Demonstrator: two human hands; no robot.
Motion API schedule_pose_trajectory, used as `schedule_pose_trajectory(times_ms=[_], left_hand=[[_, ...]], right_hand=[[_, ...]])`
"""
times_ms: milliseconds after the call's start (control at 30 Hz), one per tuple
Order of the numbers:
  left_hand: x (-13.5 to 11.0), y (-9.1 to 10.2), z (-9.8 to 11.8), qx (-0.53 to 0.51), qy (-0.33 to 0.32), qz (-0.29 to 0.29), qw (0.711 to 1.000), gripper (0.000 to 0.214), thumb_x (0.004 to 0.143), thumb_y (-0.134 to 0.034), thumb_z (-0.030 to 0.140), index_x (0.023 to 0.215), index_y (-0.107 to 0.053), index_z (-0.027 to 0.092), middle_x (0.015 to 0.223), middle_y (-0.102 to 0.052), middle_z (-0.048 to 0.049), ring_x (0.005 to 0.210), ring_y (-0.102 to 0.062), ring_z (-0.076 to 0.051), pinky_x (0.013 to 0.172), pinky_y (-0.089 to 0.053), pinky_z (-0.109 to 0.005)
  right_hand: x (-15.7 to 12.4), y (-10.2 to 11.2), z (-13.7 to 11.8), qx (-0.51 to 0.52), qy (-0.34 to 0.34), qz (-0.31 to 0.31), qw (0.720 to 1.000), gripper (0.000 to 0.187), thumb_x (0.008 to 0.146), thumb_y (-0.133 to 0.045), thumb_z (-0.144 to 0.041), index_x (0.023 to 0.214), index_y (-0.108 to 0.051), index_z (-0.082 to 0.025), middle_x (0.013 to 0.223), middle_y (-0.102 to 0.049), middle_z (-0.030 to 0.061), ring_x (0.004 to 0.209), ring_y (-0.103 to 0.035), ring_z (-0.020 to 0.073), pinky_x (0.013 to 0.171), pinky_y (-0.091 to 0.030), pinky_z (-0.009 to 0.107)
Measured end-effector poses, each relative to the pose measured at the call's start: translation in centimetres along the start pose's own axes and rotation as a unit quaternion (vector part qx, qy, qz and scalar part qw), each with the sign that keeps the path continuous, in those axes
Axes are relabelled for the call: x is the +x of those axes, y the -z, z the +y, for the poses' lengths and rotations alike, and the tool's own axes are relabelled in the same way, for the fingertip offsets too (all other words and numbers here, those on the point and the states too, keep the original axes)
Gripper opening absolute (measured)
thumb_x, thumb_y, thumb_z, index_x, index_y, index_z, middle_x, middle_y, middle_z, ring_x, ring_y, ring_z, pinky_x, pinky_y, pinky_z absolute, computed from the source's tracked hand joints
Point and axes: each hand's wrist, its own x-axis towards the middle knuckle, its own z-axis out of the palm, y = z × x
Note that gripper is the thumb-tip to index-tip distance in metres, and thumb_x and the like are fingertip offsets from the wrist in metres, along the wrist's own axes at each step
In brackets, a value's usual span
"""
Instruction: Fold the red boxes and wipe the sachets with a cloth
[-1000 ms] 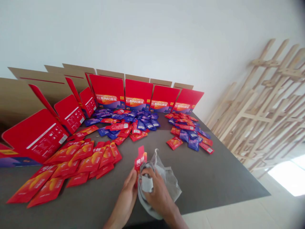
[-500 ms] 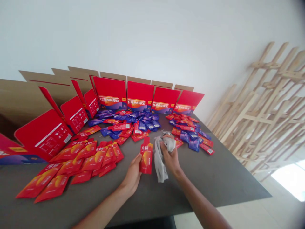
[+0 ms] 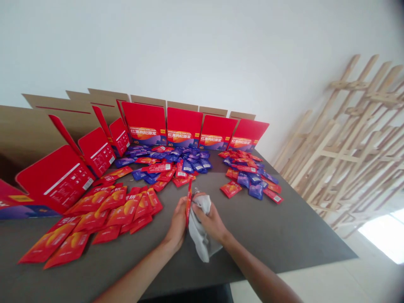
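Observation:
My left hand grips a red pouch, which is turned edge-on so that only a thin strip of it shows. Bunched in my right hand is a light grey cloth, its loose end hanging toward the table's near side. The cloth meets the right face of the pouch. To the left lies a group of overlapping red pouches with orange print. Behind my hands is a mixed pile of purple and red pouches.
Open red cartons with upright flaps line the back and left of the dark grey table. A second pile of mixed pouches lies at right, a single red pouch at its near edge. Wooden easels lean against the wall.
The pouch in my left hand has turned from face-on to edge-on. My right hand has moved left with the cloth, bringing it against the pouch.

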Motion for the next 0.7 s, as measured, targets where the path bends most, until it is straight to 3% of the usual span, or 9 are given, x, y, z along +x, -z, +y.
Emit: schedule_pose_trajectory(times_ms=[67,133,267,400,500,600,700], left_hand=[[-0.3,-0.1,-0.5,0.036,0.006,-0.045,0.998,0.044,0.08,-0.075,0.061,0.091,-0.064,0.02,0.083,-0.067,0.0008,0.075,-0.061,-0.016,0.073,-0.049,-0.027],[-0.6,-0.1,-0.9,0.075,0.0,-0.06,0.995,0.046,0.083,-0.071,0.065,0.088,-0.062,0.02,0.078,-0.064,0.0019,0.071,-0.057,-0.015,0.07,-0.047,-0.026],[-0.7,-0.1,-0.6,0.145,-0.034,-0.054,0.987,0.05,0.084,-0.067,0.07,0.089,-0.063,0.02,0.076,-0.063,0.0014,0.069,-0.056,-0.016,0.068,-0.046,-0.026],[-0.9,-0.5,0.2,0.193,-0.061,-0.067,0.977,0.047,0.083,-0.069,0.067,0.083,-0.064,0.02,0.075,-0.066,-0.0007,0.069,-0.058,-0.018,0.066,-0.046,-0.027],[-1.3,-0.8,0.3,0.221,-0.062,-0.111,0.967,0.041,0.086,-0.069,0.061,0.082,-0.066,0.02,0.074,-0.065,-0.0013,0.07,-0.06,-0.019,0.066,-0.046,-0.027],[-1.8,-0.6,-0.1,0.248,-0.046,-0.142,0.957,0.041,0.091,-0.063,0.058,0.105,-0.072,0.02,0.087,-0.069,-0.0043,0.081,-0.063,-0.021,0.073,-0.048,-0.029],[-2.3,-0.2,-0.8,0.262,-0.009,-0.14,0.955,0.052,0.097,-0.054,0.06,0.13,-0.065,0.021,0.104,-0.07,-0.0079,0.09,-0.063,-0.022,0.076,-0.048,-0.03]], right_hand=[[0.6,0.9,-0.3,0.003,0.001,0.062,0.998,0.031,0.094,-0.06,-0.052,0.101,-0.062,-0.022,0.095,-0.063,0.0026,0.092,-0.061,0.0193,0.089,-0.05,0.031],[0.8,2.3,-0.6,-0.032,-0.013,0.072,0.997,0.038,0.094,-0.058,-0.059,0.096,-0.063,-0.021,0.089,-0.062,0.0023,0.086,-0.059,0.0187,0.082,-0.05,0.03],[-0.7,5.3,-1.6,-0.165,-0.099,0.0,0.981,0.046,0.089,-0.064,-0.062,0.073,-0.059,-0.019,0.067,-0.052,-0.0018,0.065,-0.048,0.0141,0.059,-0.04,0.025],[-3.2,6.9,-2.3,-0.275,-0.175,-0.031,0.945,0.042,0.079,-0.077,-0.054,0.065,-0.057,-0.019,0.067,-0.056,-0.0008,0.063,-0.05,0.0135,0.055,-0.034,0.025],[-4.6,7.7,-1.9,-0.246,-0.243,-0.042,0.937,0.036,0.081,-0.074,-0.05,0.072,-0.062,-0.018,0.069,-0.062,-0.0003,0.062,-0.053,0.014,0.057,-0.039,0.026],[-5.9,9.4,-0.9,-0.14,-0.285,-0.031,0.948,0.038,0.082,-0.073,-0.055,0.08,-0.067,-0.018,0.073,-0.067,0.0012,0.064,-0.058,0.0159,0.062,-0.046,0.028],[-6.9,12.6,0.1,-0.071,-0.297,0.029,0.952,0.043,0.081,-0.073,-0.062,0.084,-0.068,-0.02,0.074,-0.07,0.0042,0.066,-0.064,0.0202,0.062,-0.052,0.033]])
